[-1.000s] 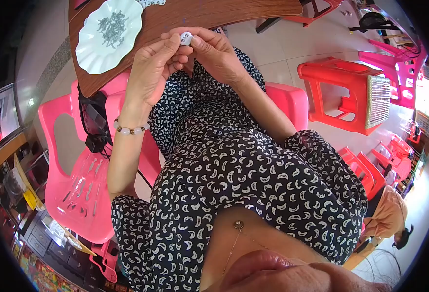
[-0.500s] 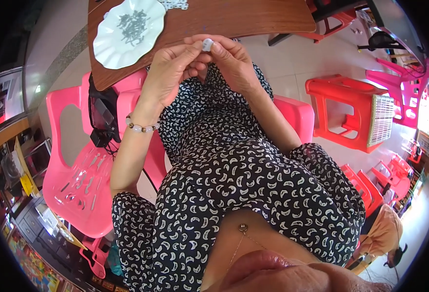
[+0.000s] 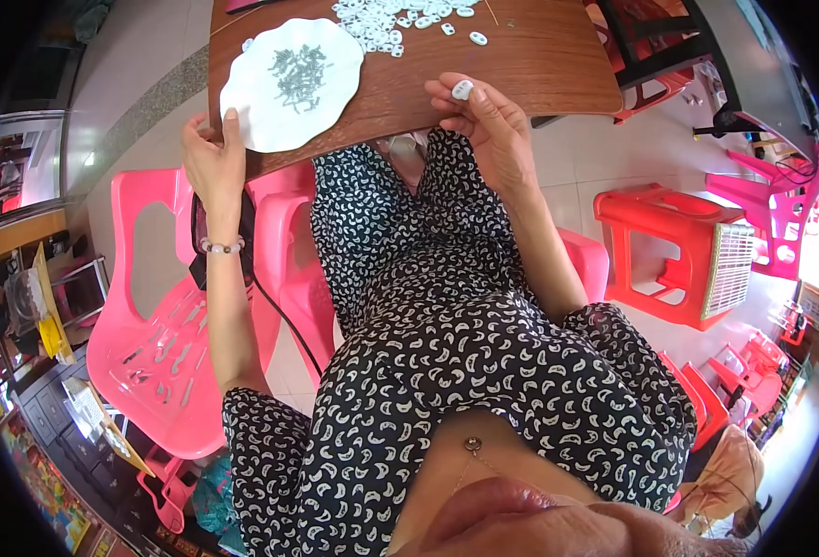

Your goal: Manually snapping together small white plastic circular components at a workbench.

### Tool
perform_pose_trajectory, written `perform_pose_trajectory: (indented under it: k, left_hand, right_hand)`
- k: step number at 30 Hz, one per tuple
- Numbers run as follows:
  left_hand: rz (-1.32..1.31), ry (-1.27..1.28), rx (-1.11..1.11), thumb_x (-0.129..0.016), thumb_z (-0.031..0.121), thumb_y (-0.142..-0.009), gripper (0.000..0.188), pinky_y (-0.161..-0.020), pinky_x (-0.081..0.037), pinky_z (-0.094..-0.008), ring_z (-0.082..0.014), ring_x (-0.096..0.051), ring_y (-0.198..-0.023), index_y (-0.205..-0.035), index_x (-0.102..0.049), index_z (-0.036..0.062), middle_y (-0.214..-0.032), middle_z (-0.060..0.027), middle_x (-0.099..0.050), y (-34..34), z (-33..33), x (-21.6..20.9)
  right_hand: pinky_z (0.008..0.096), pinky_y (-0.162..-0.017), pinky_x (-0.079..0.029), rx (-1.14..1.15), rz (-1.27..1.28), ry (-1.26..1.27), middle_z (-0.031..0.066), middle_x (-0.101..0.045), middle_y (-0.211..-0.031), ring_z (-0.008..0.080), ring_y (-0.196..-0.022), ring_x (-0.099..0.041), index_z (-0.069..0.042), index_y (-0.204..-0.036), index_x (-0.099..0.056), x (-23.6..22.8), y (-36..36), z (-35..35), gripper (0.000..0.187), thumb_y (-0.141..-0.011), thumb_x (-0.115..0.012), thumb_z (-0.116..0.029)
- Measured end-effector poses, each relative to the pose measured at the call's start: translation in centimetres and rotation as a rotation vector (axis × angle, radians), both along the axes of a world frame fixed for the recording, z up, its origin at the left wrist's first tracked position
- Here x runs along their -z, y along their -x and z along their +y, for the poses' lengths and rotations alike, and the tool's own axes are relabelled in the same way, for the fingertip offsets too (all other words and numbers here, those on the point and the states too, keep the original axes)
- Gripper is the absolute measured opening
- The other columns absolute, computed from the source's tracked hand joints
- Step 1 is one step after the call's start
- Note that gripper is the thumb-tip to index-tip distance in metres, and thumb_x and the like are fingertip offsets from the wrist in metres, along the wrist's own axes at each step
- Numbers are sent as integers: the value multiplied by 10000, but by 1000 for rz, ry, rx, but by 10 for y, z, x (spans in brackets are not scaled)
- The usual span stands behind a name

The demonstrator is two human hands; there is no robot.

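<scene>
Between its thumb and fingers, my right hand (image 3: 493,130) pinches a small white oval plastic piece (image 3: 462,90) with dark openings, just above the table's near edge. My left hand (image 3: 214,162) is at the near left rim of a white scalloped plate (image 3: 252,102). Its thumb is by the rim and its fingers are apart, with nothing seen in them. On the plate lies a pile of small grey screw-like pieces (image 3: 300,76). Many similar white two-holed plastic pieces (image 3: 372,23) are heaped at the far side of the table.
The brown wooden table (image 3: 539,56) has a single white piece (image 3: 478,38) lying apart from the heap. A pink chair (image 3: 159,371) stands at my left, with a dark bag and cable beside it. Red stools (image 3: 614,241) stand at the right.
My hands, together on the white piece before, have separated. The left moved left to the plate's rim; the right moved right with the piece. The view shifted, showing more of the table.
</scene>
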State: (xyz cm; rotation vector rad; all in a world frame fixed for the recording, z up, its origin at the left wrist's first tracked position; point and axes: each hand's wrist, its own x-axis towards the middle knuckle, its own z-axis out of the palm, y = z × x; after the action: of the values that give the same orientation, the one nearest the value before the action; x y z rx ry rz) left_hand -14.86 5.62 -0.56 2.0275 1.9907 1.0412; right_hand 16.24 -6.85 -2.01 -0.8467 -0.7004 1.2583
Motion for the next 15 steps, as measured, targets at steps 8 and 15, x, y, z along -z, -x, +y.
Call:
perform_pose_trajectory:
  k: [8, 15]
  left_hand:
    - [-234, 191, 150, -638, 278, -902, 392, -607, -472, -301, -167, -616, -628, -1092, -611, -64, -709, -104, -662, 19, 5, 11]
    - [-450, 305, 115, -619, 205, -925, 319, -457, -431, -222, -68, -537, -542, -1093, -602, -66, -664, -25, -610, 39, -39, 3]
  right_hand:
    - [260, -799, -502, -24, -100, 19, 138, -670, -1111, 152, -979, -625, 17, -1249, -568, -12, 7, 11, 404, -996, -506, -291]
    - [247, -796, -491, -48, -92, 33, 118, -680, -1069, 134, -939, -622, 12, -1249, -573, -19, 2, 10, 392, -998, -500, -281]
